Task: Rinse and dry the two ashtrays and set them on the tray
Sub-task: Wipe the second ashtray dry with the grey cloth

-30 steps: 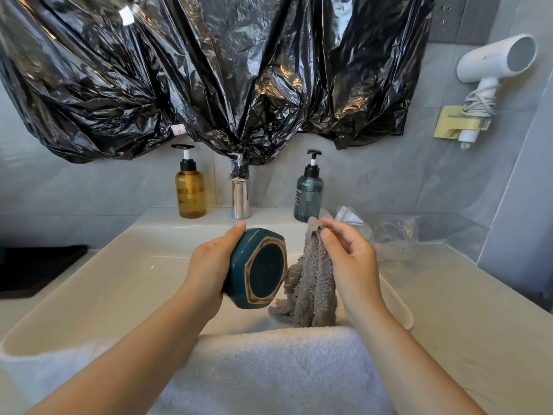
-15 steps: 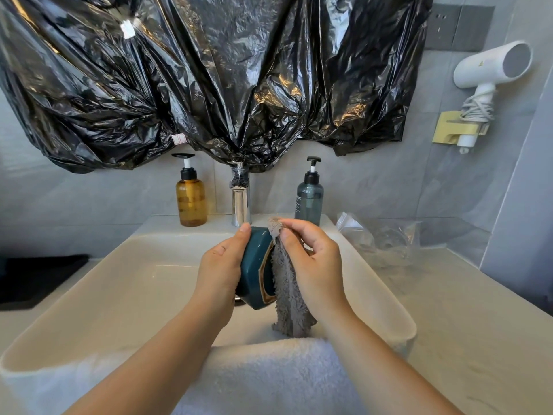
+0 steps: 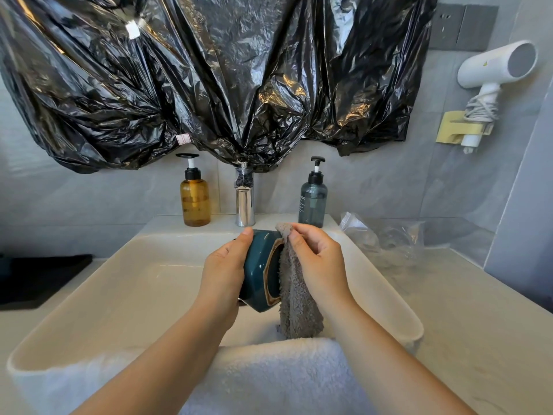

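Observation:
Above the white sink (image 3: 125,283), my left hand (image 3: 223,271) grips a dark teal ashtray (image 3: 260,265) with a brownish rim, tipped on its side so its opening faces right. A grey fluffy cloth (image 3: 296,304) hangs down against that opening, pinched at its top by my right hand (image 3: 320,259). The cloth covers most of the ashtray's inside. A second ashtray is not in view. A black tray-like slab (image 3: 39,280) lies on the counter at the far left.
A white towel (image 3: 269,375) drapes over the sink's near rim. Behind the basin stand an amber pump bottle (image 3: 194,199), a chrome tap (image 3: 244,202) and a grey-blue pump bottle (image 3: 312,202). Crumpled clear plastic (image 3: 386,238) lies on the right counter. A black bag (image 3: 209,76) covers the mirror; a hairdryer (image 3: 493,73) hangs right.
My right hand brought the grey cloth leftward from beside the ashtray onto its open face. The ashtray turned more edge-on and both hands rose slightly towards the tap.

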`<action>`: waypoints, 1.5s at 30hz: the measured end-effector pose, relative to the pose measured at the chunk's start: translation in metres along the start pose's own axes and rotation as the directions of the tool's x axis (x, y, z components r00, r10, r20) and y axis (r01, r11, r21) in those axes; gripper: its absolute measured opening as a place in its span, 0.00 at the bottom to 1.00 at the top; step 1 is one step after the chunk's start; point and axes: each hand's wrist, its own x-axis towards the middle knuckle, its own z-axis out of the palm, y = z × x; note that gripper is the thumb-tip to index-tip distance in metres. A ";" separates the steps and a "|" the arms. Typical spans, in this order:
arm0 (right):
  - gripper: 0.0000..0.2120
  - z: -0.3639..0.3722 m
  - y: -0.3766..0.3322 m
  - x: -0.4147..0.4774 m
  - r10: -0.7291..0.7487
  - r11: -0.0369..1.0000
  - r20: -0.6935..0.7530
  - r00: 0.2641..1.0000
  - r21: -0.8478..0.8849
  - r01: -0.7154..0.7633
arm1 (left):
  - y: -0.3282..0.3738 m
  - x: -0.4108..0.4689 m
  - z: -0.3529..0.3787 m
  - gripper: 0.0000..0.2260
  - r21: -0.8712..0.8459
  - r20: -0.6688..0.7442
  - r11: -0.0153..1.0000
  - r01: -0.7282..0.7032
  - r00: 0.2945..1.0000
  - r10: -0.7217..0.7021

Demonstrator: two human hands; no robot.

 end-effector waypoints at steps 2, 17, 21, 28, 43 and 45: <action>0.11 -0.003 0.003 0.002 0.070 0.998 -0.006 0.998 0.000 -0.070 | 0.000 0.000 0.000 0.16 -0.009 0.005 1.000 0.006 1.000 -0.006; 0.12 -0.013 0.011 -0.003 0.364 0.913 0.033 0.931 -0.212 -0.349 | 0.002 0.001 -0.004 0.18 -0.083 -0.050 0.996 0.029 0.998 -0.033; 0.08 -0.029 0.013 -0.001 0.460 0.872 -0.050 0.886 -0.164 -0.462 | 0.003 0.002 -0.005 0.19 -0.107 -0.066 0.993 0.043 0.997 -0.050; 0.13 -0.025 -0.006 -0.013 0.349 0.927 -0.086 0.933 0.181 -0.330 | 0.001 0.004 -0.004 0.17 -0.083 -0.084 0.995 0.049 0.995 -0.056; 0.11 0.026 -0.027 -0.030 -0.024 0.998 0.045 0.999 -0.060 0.027 | -0.006 0.007 -0.005 0.15 -0.031 -0.115 0.999 -0.017 0.993 0.014; 0.11 0.028 -0.025 -0.037 -0.081 0.991 0.036 0.996 -0.107 0.085 | -0.006 0.007 -0.006 0.15 -0.055 -0.123 0.998 -0.008 0.992 0.001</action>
